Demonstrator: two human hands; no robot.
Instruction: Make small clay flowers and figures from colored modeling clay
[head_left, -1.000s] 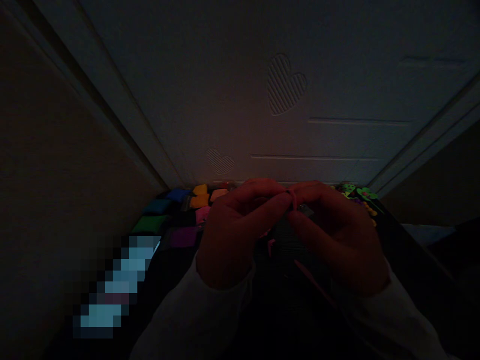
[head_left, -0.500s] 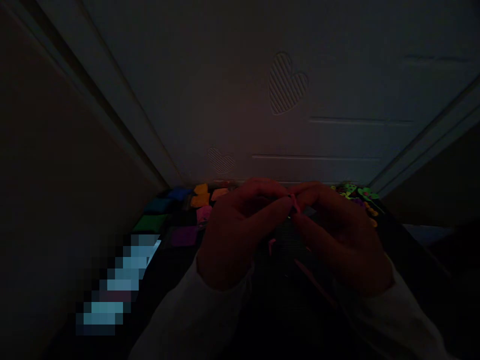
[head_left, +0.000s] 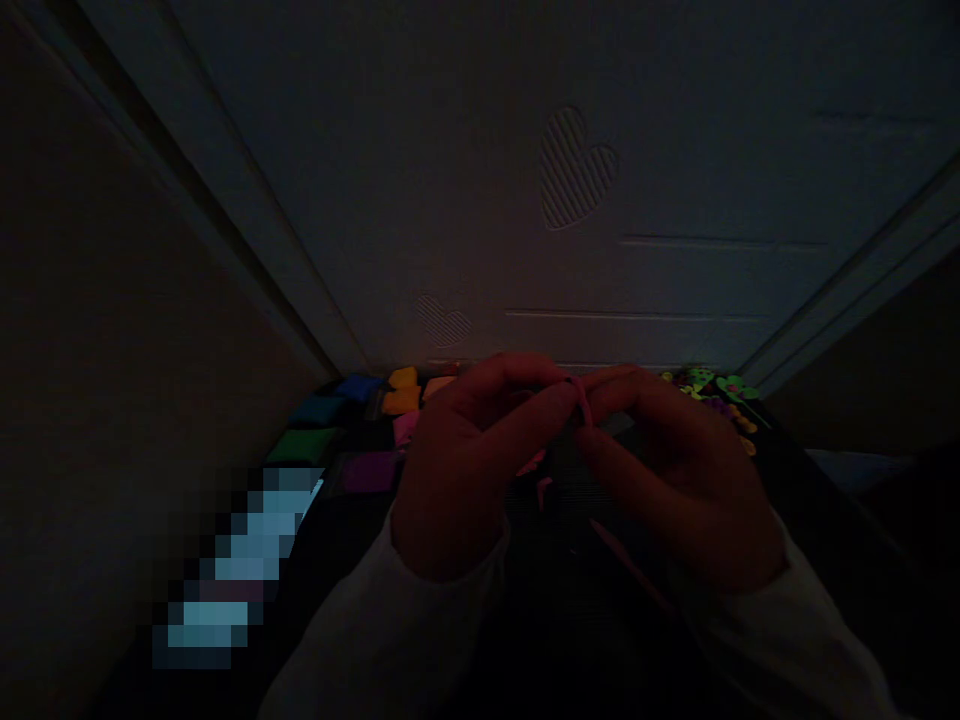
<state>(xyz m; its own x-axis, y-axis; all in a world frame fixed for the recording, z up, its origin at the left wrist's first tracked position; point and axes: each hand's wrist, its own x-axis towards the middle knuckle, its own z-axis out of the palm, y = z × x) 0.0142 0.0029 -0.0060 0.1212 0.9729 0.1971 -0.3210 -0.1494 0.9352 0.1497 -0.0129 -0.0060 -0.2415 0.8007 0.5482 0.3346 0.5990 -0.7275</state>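
A thin pink strip of what looks like modelling clay [head_left: 580,401] is bent between the fingertips of both hands. My left hand [head_left: 472,460] pinches it from the left with thumb and forefinger. On the other side, the thumb and fingers of my right hand [head_left: 675,470] close on the same strip. Below the hands lies a small pink scrap [head_left: 544,491], with more pink pieces [head_left: 532,463] partly hidden behind my left hand. A slim pinkish stick-like tool [head_left: 628,560] rests on the dark table under my right wrist. The light is very dim.
Coloured clay packets, among them a green one [head_left: 301,445], a purple one [head_left: 369,472] and a blue one [head_left: 358,388], lie at the left back. Small flower-like shapes [head_left: 739,388] sit at the right back. A bright pixelated screen [head_left: 247,550] is at left. A white panel [head_left: 480,200] rises behind.
The pink strip has shifted slightly left and now shows as a longer curve between the fingertips. My left fingers have moved a little left; pink pieces beneath show more.
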